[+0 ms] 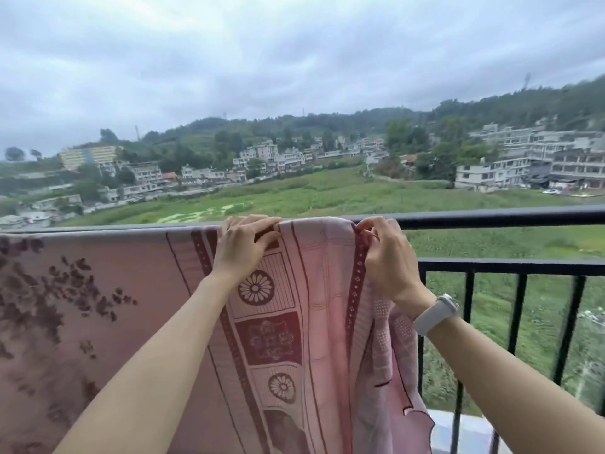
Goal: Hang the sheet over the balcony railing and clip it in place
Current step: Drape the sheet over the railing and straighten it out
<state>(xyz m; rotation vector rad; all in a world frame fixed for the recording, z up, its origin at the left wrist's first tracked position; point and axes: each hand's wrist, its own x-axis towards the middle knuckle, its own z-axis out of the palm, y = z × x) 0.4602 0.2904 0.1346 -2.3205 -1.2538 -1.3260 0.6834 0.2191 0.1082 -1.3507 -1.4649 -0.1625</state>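
A pink sheet [131, 306] with dark red floral and geometric patterns hangs over the black balcony railing [491, 217], covering its left and middle stretch. My left hand [244, 245] presses on the sheet at the top rail, fingers curled over the fold. My right hand [386, 253] pinches the sheet's right border at the rail, where the cloth bunches and drops in folds. A white watch sits on my right wrist. No clip is visible.
To the right of the sheet the railing's top bar, a lower bar [510, 267] and vertical bars [517, 309] are bare. Beyond lie a green field, buildings and hills under a cloudy sky. A pale ledge [468, 430] shows at the bottom right.
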